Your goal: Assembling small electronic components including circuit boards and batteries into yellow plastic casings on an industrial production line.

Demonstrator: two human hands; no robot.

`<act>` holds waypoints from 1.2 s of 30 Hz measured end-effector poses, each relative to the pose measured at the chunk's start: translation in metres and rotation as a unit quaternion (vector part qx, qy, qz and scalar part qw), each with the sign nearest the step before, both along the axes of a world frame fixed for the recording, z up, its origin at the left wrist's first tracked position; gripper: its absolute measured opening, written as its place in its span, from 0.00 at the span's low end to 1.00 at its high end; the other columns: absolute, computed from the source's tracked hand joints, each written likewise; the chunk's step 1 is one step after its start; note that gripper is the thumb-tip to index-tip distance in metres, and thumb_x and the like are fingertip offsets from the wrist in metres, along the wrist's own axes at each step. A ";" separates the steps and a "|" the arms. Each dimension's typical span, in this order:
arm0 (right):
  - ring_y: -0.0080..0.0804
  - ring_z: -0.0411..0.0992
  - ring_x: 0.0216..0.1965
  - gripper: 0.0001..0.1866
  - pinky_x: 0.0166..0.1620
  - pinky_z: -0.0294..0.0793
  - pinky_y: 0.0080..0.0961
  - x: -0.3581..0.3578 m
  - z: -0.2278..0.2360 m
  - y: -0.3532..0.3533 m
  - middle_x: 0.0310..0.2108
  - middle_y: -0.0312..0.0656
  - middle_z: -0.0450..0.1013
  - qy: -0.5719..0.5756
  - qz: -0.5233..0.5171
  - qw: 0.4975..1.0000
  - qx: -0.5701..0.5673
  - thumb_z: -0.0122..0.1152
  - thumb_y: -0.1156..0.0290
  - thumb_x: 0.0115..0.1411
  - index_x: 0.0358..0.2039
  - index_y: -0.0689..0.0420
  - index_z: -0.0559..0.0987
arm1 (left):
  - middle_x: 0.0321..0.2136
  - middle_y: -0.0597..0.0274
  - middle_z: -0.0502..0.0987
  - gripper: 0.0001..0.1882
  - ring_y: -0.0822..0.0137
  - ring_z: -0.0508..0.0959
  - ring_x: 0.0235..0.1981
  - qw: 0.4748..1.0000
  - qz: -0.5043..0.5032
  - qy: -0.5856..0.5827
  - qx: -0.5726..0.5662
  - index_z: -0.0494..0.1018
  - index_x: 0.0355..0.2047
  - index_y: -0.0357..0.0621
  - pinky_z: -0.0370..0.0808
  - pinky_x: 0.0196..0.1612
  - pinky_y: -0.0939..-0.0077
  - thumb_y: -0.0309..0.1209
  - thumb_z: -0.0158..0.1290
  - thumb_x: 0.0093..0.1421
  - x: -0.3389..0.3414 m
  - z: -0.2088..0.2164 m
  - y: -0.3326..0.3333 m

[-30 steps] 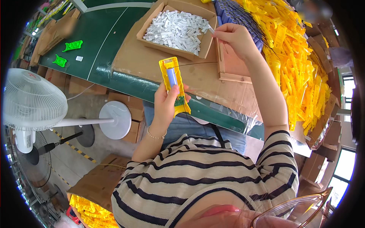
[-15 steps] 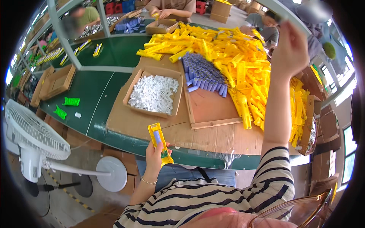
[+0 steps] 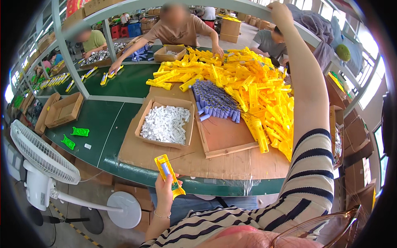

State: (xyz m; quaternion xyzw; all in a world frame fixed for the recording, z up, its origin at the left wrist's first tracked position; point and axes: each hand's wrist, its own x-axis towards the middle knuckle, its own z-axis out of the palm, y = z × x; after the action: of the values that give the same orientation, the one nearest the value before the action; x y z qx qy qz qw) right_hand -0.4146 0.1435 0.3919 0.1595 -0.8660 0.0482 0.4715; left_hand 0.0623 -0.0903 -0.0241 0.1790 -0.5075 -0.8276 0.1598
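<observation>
My left hand (image 3: 164, 191) is closed round a yellow plastic casing (image 3: 177, 190) at the table's near edge. A purple battery cell (image 3: 166, 168) lies in the casing, with a bit of green circuit board below it and a thin dark wire sticking out to the right. My right hand (image 3: 282, 16) is raised high at arm's length, at the grey overhead rail (image 3: 244, 10). Its fingers are curled, and what they hold, if anything, is hidden. Beyond my left hand stands a cardboard box (image 3: 142, 133) of small white parts; to its right, purple cells (image 3: 213, 97) fill part of a wooden-edged tray (image 3: 231, 151).
Yellow casings (image 3: 252, 89) are heaped at the back right. Two green plastic parts (image 3: 80, 132) lie left on the green table (image 3: 105, 142). A white fan (image 3: 45, 151) stands at the left. Across the table a co-worker (image 3: 178, 27) reaches towards casings; grey uprights (image 3: 68, 53) frame the table.
My right hand has risen to the overhead rail. My left hand still holds the casing, tilted slightly more. The view has shifted upward, and the co-worker opposite now has both arms spread.
</observation>
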 end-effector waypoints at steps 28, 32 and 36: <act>0.40 0.74 0.40 0.07 0.39 0.74 0.32 0.125 -0.376 -0.209 0.34 0.43 0.75 -0.279 0.271 0.832 0.396 0.54 0.71 0.51 0.29 0.53 0.80 | 0.33 0.57 0.74 0.13 0.70 0.77 0.25 1.000 0.009 -0.021 0.011 0.64 0.45 0.40 0.75 0.30 0.78 0.34 0.45 0.64 0.013 -0.020 -0.028; 0.39 0.72 0.39 0.06 0.38 0.73 0.33 0.132 -0.368 -0.197 0.32 0.40 0.74 -0.317 0.362 0.820 0.309 0.53 0.72 0.51 0.27 0.51 0.79 | 0.35 0.57 0.74 0.14 0.73 0.77 0.28 1.000 -0.001 -0.006 0.020 0.64 0.46 0.38 0.76 0.34 0.79 0.32 0.45 0.63 0.007 -0.019 -0.027; 0.37 0.73 0.38 0.05 0.38 0.73 0.33 0.128 -0.366 -0.197 0.31 0.41 0.74 -0.330 0.307 0.817 0.360 0.53 0.71 0.51 0.26 0.51 0.78 | 0.35 0.57 0.74 0.14 0.73 0.76 0.29 1.000 0.004 0.004 0.001 0.64 0.46 0.38 0.76 0.34 0.79 0.33 0.46 0.63 0.003 -0.021 -0.025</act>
State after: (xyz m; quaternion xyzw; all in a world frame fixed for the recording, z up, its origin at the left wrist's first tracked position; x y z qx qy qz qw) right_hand -0.2862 -0.0536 0.0256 0.5498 -0.8315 -0.0752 0.0268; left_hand 0.0653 -0.1149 -0.0451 0.1781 -0.5051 -0.8283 0.1646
